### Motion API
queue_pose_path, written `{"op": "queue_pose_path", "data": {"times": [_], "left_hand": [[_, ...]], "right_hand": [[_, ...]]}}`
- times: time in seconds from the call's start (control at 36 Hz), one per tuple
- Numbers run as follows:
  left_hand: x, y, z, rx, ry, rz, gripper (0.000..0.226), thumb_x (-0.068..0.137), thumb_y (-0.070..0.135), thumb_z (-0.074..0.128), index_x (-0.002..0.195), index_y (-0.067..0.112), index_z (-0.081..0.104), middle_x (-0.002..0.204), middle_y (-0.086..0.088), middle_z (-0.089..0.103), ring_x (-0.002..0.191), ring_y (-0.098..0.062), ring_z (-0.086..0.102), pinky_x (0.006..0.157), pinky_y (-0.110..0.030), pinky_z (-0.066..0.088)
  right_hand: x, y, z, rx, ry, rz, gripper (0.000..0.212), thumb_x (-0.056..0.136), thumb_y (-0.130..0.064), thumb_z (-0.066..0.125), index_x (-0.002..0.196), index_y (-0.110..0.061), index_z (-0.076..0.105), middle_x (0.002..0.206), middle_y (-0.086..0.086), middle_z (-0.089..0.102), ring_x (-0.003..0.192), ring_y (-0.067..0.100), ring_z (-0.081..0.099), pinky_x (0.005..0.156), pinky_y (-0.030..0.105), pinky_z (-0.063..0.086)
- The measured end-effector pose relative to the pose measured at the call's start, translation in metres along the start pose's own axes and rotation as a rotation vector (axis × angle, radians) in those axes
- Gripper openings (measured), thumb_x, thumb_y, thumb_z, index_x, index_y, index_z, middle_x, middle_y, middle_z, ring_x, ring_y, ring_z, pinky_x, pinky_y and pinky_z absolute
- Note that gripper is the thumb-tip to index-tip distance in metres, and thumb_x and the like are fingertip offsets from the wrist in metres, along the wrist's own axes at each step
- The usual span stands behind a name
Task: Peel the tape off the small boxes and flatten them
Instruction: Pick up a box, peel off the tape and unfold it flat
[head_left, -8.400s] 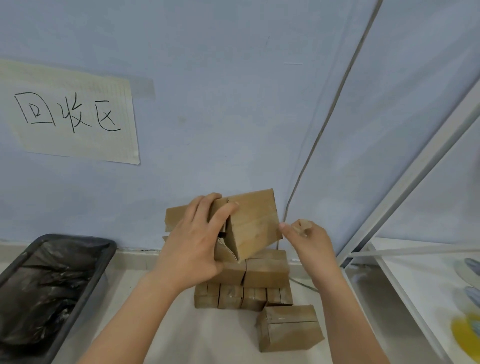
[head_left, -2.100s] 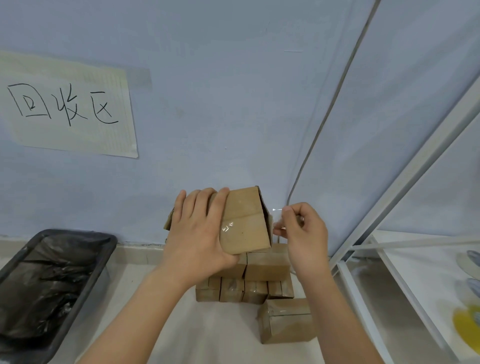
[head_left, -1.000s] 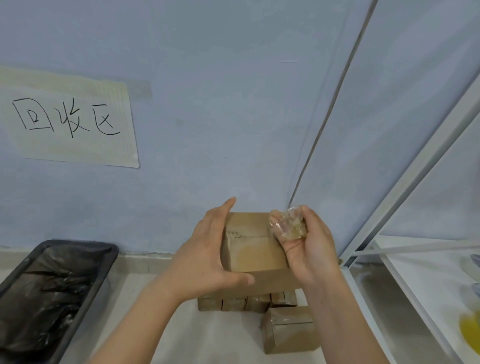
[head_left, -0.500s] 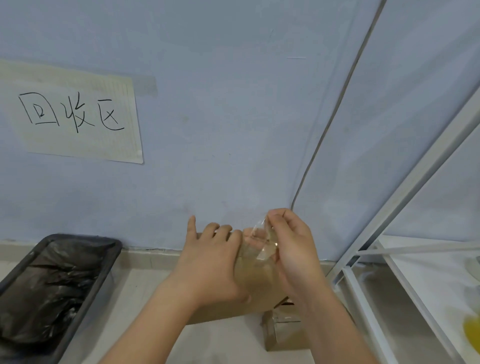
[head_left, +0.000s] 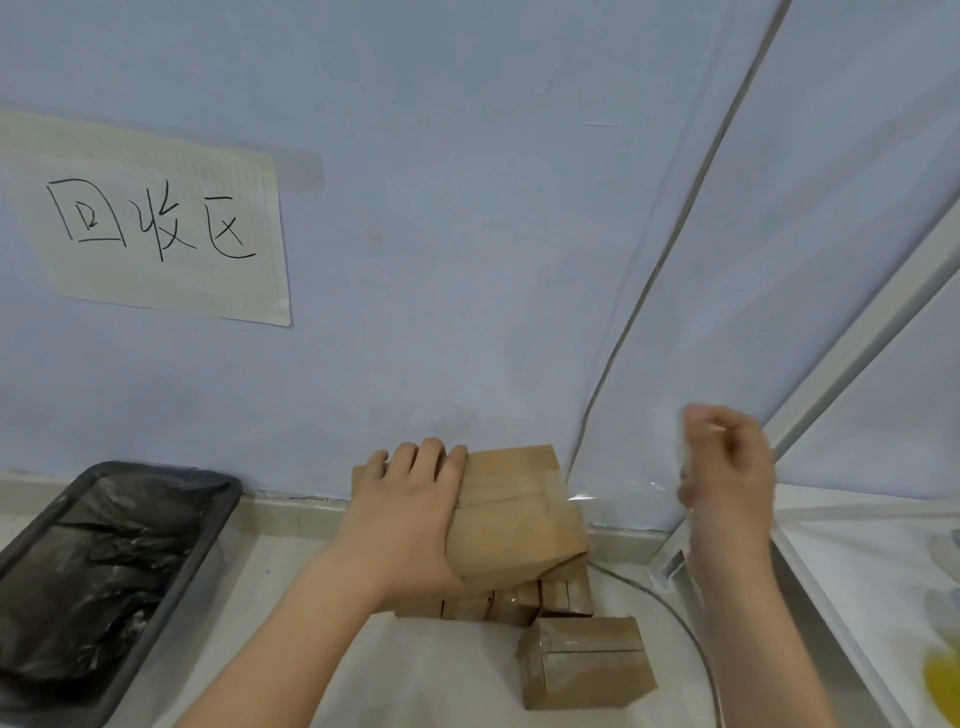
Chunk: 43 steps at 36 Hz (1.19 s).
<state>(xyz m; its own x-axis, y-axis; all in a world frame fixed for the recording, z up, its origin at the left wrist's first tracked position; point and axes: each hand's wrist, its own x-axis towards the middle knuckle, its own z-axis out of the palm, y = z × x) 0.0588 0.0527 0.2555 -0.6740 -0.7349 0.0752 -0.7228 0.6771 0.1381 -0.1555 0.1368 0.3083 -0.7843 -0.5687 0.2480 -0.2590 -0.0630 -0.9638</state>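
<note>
Head view: small brown cardboard box was gripped by left hand, clear tape strip pinched by right hand, part-peeled. Flattening and other taped boxes were left undone.

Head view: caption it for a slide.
Left hand holds a cardboard box while right hand pulls clear tape off it.

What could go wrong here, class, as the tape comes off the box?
1. The clear tape, stretched thin between the held box and the blurred right hand, may snap or tear cardboard.
2. The left hand holds that box right over the stack of small boxes; a jerk might topple it.
</note>
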Motion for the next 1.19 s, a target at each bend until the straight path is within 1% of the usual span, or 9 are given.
{"op": "queue_pose_path", "data": {"times": [0.08,0.22,0.42,0.58,0.75,0.86,0.97,1.11,1.19], "left_hand": [[0.002,0.0,0.001,0.038,0.136,-0.002,0.109,0.036,0.064,0.044,0.131,0.011,0.048,0.112,-0.003,0.05,0.1,-0.027,0.054,0.091,-0.048,0.045],[0.001,-0.003,0.0,0.043,0.272,0.009,0.104,0.038,0.063,0.039,0.127,0.01,0.052,0.11,-0.004,0.053,0.099,-0.028,0.057,0.092,-0.052,0.045],[0.0,-0.006,-0.001,0.023,0.255,-0.009,0.104,0.039,0.063,0.04,0.134,0.02,0.042,0.109,-0.007,0.053,0.097,-0.031,0.057,0.085,-0.051,0.05],[0.001,-0.005,0.002,0.01,0.254,-0.048,0.108,0.039,0.064,0.04,0.138,0.022,0.041,0.109,-0.007,0.053,0.095,-0.03,0.057,0.082,-0.052,0.051],[0.004,0.01,0.003,-0.053,0.277,-0.024,0.112,0.046,0.07,0.049,0.145,0.021,0.029,0.121,-0.006,0.048,0.105,-0.028,0.053,0.088,-0.05,0.048],[0.002,0.026,-0.001,-0.158,0.29,-0.081,0.106,0.056,0.073,0.041,0.147,0.02,0.026,0.131,-0.008,0.044,0.116,-0.029,0.048,0.092,-0.052,0.044],[0.0,0.017,0.0,-0.205,0.233,-0.061,0.111,0.066,0.073,0.056,0.148,0.028,-0.003,0.143,0.006,0.015,0.132,-0.016,0.019,0.111,-0.039,0.023],[0.002,0.016,-0.006,-0.384,0.294,0.015,0.111,0.06,0.065,0.069,0.146,0.033,0.007,0.141,0.014,0.016,0.13,-0.005,0.016,0.112,-0.036,0.026],[0.005,0.015,-0.005,-0.445,0.363,0.049,0.11,0.055,0.064,0.073,0.143,0.035,0.015,0.139,0.015,0.025,0.127,-0.002,0.021,0.111,-0.041,0.029]], "right_hand": [[-0.006,0.012,0.01,-0.764,-0.334,-0.042,0.054,0.069,-0.068,0.062,0.106,-0.028,0.057,0.112,-0.009,0.038,0.09,0.009,0.047,0.074,0.031,0.04],[-0.009,0.018,0.02,-1.015,-0.619,-0.005,0.033,0.077,-0.056,0.067,0.076,-0.023,0.06,0.09,-0.005,0.045,0.073,0.008,0.049,0.06,0.025,0.037],[-0.017,0.019,0.027,-0.393,-0.599,0.066,0.031,0.08,-0.026,0.069,0.054,-0.024,0.053,0.1,-0.003,0.049,0.1,0.015,0.051,0.093,0.038,0.045],[-0.023,0.011,0.028,-0.291,-0.576,0.064,0.035,0.069,-0.034,0.065,0.059,-0.009,0.042,0.1,0.016,0.062,0.092,0.032,0.06,0.092,0.055,0.046],[-0.039,0.002,0.043,-0.399,-0.615,-0.067,0.027,0.077,-0.014,0.067,0.054,-0.017,0.052,0.099,-0.013,0.06,0.091,-0.001,0.056,0.085,0.03,0.048],[-0.055,0.001,0.057,-0.533,-0.665,-0.204,0.022,0.077,-0.018,0.064,0.058,-0.017,0.054,0.1,-0.01,0.061,0.092,0.003,0.056,0.08,0.022,0.044],[-0.039,-0.006,0.043,0.003,-0.6,0.199,0.019,0.075,-0.012,0.072,0.064,-0.001,0.061,0.093,0.001,0.072,0.084,0.012,0.065,0.081,0.034,0.048],[-0.024,-0.01,0.028,0.699,-0.508,0.468,0.014,0.073,-0.014,0.063,0.063,-0.004,0.062,0.113,0.013,0.069,0.107,0.03,0.065,0.096,0.042,0.05],[-0.024,-0.011,0.027,0.889,-0.548,0.515,0.019,0.059,-0.017,0.083,0.061,-0.008,0.066,0.11,0.019,0.068,0.109,0.039,0.062,0.095,0.047,0.048]]}}
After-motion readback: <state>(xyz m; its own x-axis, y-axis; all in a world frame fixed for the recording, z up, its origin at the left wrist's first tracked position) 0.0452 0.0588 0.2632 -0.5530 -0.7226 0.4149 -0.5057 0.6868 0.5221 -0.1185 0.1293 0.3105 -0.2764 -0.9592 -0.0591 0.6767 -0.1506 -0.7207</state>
